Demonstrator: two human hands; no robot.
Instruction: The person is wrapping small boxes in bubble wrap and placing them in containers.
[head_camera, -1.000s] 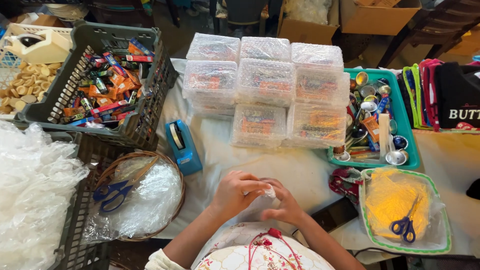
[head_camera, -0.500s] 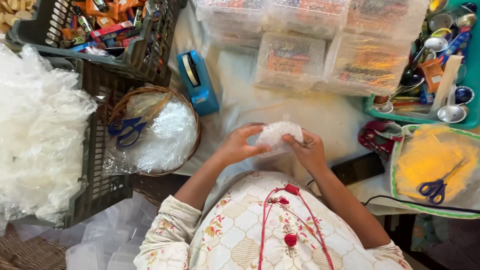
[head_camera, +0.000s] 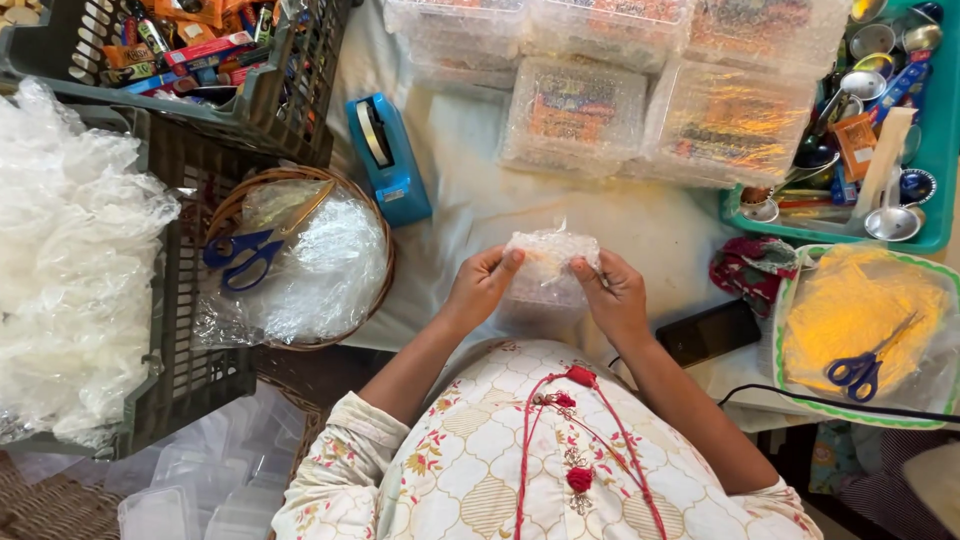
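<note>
Wrapping step, by the look of it: left hand and right hand both closed on a small bubble-wrapped packet, fingers pinching its left and right ends, held just above the white table cloth at the near middle of the scene. Judged next: folding the loose wrap tight and fixing it, which calls for one hand to keep the grip while the other reaches far-left to the blue tape dispenser. Counted: one tape dispenser; two pairs of blue-handled scissors, one in the round wicker basket at left, one on the yellow tray at right; one dark phone just right of the right hand; at least five clear wrapped boxes stacked far centre, exact number unclear.
</note>
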